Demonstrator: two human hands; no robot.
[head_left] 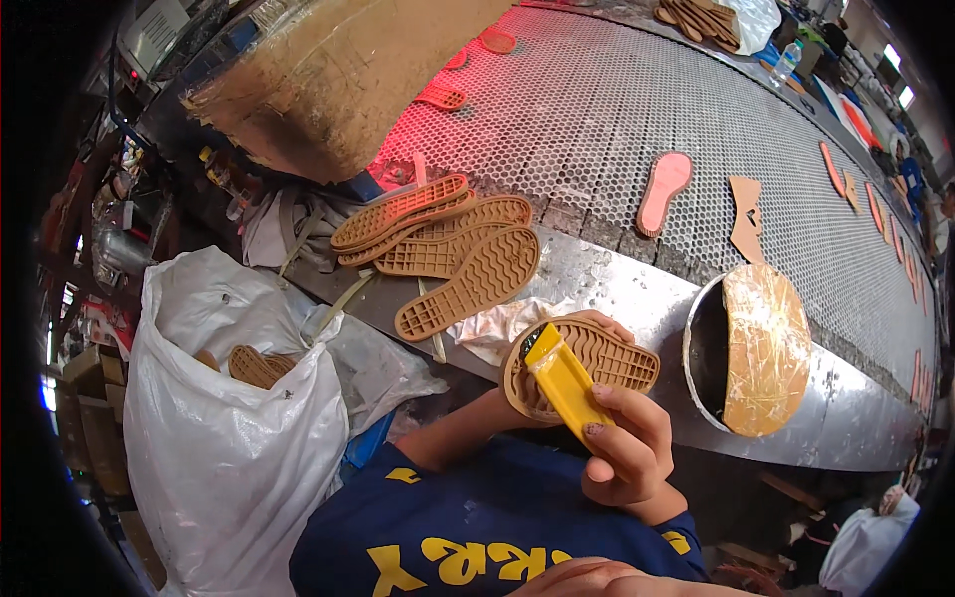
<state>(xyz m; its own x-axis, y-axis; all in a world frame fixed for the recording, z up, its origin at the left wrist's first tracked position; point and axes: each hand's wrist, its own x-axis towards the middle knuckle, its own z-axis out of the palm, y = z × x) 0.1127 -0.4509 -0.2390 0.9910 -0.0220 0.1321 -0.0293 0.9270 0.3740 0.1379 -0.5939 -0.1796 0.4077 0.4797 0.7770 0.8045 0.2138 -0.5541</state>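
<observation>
A tan rubber shoe sole [607,360] is held tread-up in front of my chest. My left hand [604,320] grips it from behind; only fingertips show over its far edge, with the forearm reaching in from the lower left. My right hand [625,448] is closed around a yellow-handled tool [563,383], whose dark tip rests on the heel end of the sole.
Several tan soles [443,244] lie stacked on the metal ledge [617,289] of a mesh conveyor [617,109]. On the belt lie a pink sole [665,189] and tan cut pieces [746,214]. A round glue-crusted can [761,348] stands at right, a white bag [229,438] of soles at left.
</observation>
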